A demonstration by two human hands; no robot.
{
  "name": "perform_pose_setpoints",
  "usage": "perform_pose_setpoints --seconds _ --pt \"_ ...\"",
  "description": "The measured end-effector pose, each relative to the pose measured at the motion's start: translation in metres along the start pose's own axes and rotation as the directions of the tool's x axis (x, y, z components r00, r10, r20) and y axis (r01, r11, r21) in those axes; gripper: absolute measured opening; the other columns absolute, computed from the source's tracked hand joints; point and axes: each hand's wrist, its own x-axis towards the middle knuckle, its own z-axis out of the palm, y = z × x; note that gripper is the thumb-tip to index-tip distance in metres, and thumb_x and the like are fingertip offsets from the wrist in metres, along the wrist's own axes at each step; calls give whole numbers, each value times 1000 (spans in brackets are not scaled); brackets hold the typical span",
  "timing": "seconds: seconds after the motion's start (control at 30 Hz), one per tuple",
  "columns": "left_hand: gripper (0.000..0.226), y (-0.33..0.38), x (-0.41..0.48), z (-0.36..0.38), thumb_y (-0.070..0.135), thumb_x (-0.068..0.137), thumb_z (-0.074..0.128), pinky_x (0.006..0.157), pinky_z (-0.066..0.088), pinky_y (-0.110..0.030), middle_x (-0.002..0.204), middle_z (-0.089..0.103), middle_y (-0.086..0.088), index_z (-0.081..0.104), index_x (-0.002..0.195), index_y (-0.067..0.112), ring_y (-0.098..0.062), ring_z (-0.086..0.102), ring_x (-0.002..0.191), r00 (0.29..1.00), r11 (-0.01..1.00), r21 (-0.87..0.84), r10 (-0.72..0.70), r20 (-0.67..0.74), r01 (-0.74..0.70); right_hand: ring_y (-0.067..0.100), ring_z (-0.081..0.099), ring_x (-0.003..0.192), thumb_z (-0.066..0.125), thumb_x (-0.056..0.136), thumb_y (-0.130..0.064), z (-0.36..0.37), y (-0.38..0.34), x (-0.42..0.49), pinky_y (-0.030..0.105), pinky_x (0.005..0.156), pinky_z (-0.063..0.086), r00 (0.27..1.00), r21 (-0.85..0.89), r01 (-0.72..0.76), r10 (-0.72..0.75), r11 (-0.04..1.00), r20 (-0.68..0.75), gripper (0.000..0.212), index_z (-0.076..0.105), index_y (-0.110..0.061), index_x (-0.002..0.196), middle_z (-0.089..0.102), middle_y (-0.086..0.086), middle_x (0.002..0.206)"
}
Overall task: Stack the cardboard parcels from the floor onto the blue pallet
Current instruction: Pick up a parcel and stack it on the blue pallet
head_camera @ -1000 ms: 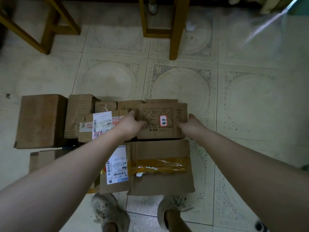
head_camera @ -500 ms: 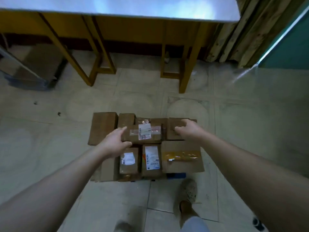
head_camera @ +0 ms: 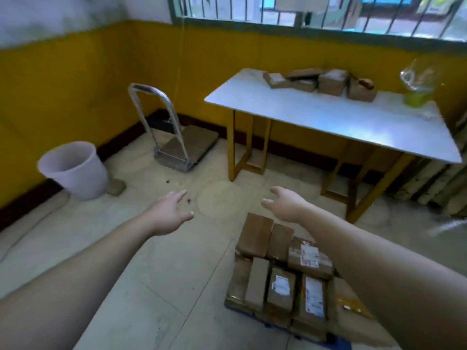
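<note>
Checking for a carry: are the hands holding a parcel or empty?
Empty. Left hand and right hand hang open over bare floor, fingers spread, touching nothing; the parcels sit stacked below the right forearm.

Both hands off parcels (head_camera: pixel 285 274): left hand (head_camera: pixel 168 214) and right hand (head_camera: pixel 286 204) now raised, empty, fingers spread; stack seemingly unchanged, though blurred.
</note>
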Motion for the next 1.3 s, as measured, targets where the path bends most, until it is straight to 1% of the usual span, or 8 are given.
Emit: perform_pose_setpoints --seconds 0.13,0.43,0.6,0.77,0.9,1.0,1.1,1.3 --pt "74 -61 -1 -55 45 88 58 112 20 -36 158 13 -3 20 149 28 -22 15 144 991 992 -66 -112 -68 108 28 41 133 51 95 -45 14 -86 30 36 99 41 993 -91 101 -94 991 75 67 24 -19 151 35 9 152" --pt "70 -171 67 -158 36 91 58 106 29 -36 155 20 -7 23 149 21 -26 26 139 946 957 -170 -266 -185 236 27 42 132 54 94 -43 66 -223 147 35 99 39 976 -111 201 -189 973 111 66 28 -19 150 38 8 150" --pt "70 -221 116 -193 34 90 60 98 32 -31 155 21 -6 24 148 21 -25 31 136 924 931 -231 -329 -193 283 26 50 120 55 93 -45 79 -278 220 32 85 42 978 -162 191 -174 968 116 62 36 -17 145 47 9 141" --pt "72 -282 157 -226 33 90 60 109 25 -35 157 17 -4 22 149 19 -23 23 141 919 912 -282 -354 -175 297 12 50 83 56 92 -44 115 -344 279 24 65 41 974 -177 210 -189 962 128 55 43 -20 139 55 4 120" --pt "73 -351 196 -262 34 90 60 110 23 -35 157 14 -6 20 150 19 -24 20 142 909 898 -306 -379 -171 317 22 54 112 54 93 -45 163 -418 327 28 79 44 953 -234 273 -231 933 194 60 38 -17 143 51 7 135" --pt "74 -412 230 -296 34 90 59 111 27 -38 157 16 -9 18 150 20 -27 24 140 908 879 -339 -397 -134 334 20 54 107 53 94 -44 205 -481 360 26 77 43 927 -279 345 -278 896 253 61 34 -19 146 50 7 136" --pt "75 -468 259 -326 35 88 61 110 29 -37 156 20 -9 19 150 22 -27 28 138 901 865 -349 -419 -112 359 23 54 113 49 94 -47 242 -540 390 33 86 47 893 -371 429 -324 824 312 64 30 -22 149 45 6 142" --pt "74 -550 324 -373 34 88 62 107 30 -33 155 21 -6 23 149 20 -25 31 137 904 879 -278 -422 -75 387 29 21 143 43 93 -57 295 -620 447 46 112 28 841 -506 529 -341 681 420 73 17 -26 153 23 3 158"
